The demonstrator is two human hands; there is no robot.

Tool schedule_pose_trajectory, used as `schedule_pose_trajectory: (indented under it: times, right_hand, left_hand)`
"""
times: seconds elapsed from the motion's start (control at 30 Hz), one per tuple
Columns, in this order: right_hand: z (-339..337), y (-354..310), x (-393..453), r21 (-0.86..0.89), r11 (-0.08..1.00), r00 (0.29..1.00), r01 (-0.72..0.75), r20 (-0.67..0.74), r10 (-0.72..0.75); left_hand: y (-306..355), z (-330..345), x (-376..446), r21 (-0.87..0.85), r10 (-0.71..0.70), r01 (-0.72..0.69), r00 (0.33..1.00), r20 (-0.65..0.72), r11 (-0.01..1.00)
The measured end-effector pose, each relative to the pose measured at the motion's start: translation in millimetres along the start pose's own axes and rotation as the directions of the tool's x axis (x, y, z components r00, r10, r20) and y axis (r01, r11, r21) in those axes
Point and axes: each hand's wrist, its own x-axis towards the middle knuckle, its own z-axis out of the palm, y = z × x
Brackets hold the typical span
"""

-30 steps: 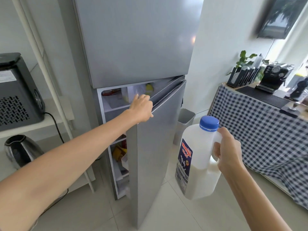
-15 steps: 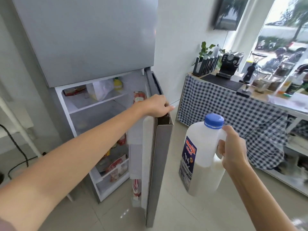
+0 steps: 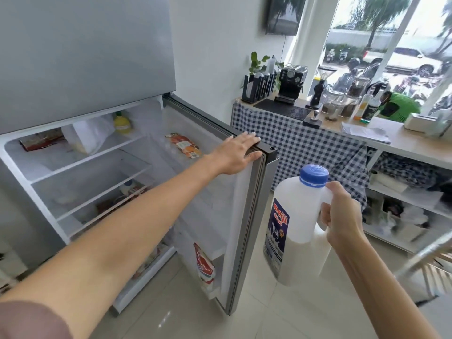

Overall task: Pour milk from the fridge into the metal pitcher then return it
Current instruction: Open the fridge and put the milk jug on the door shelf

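Observation:
My right hand (image 3: 342, 214) grips the handle of a white plastic milk jug (image 3: 293, 231) with a blue cap and a blue label, about half full, held upright in front of the open door's edge. My left hand (image 3: 238, 152) rests flat over the top edge of the lower fridge door (image 3: 247, 231), which stands wide open. The grey fridge (image 3: 85, 57) shows white shelves (image 3: 80, 162) holding a few packets and a yellow bottle. Cartons sit in the door racks. No metal pitcher is in view.
A counter with a blue checked cloth (image 3: 305, 145) stands to the right, carrying a black espresso machine (image 3: 291, 84), jars and bottles. Open shelves (image 3: 403, 211) lie below it. A chair back (image 3: 425, 260) pokes in at the lower right. The floor is pale tile.
The lower fridge door has swung from nearly shut to wide open under my left hand. The jug has stayed in my right hand, and my view has turned rightward.

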Motion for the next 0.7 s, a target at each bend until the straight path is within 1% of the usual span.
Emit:
schedule_pose_trajectory:
  times: [0.1, 0.2, 0.33, 0.43, 0.7]
  right_hand:
    - [-3.5, 0.8, 9.8, 0.013, 1.000, 1.000, -0.001, -0.021, 0.001]
    - [-6.0, 1.8, 17.6, 0.026, 1.000, 0.999, -0.005, -0.044, 0.007]
    - [-8.6, 5.0, 27.3, 0.066, 0.998, 0.998, 0.001, -0.063, 0.003]
    - [-11.2, 8.0, 33.3, 0.080, 0.997, 0.998, 0.008, -0.067, -0.002]
    - [-13.9, 12.1, 37.2, 0.088, 0.996, 0.998, 0.001, -0.056, 0.004]
  left_hand:
    - [12.5, 4.2, 32.5, 0.057, 0.007, -0.008, 1.000, 0.006, 0.998]
    - [21.3, 9.3, 60.9, 0.088, -0.020, 0.017, 0.999, 0.030, 0.996]
    - [29.9, 16.3, 85.8, 0.053, -0.073, 0.068, 0.994, 0.083, 0.996]
    - [36.9, 15.2, 95.4, 0.029, -0.101, 0.098, 0.990, 0.095, 0.995]
    - [42.1, 14.1, 107.4, -0.026, -0.123, 0.128, 0.982, 0.141, 0.991]
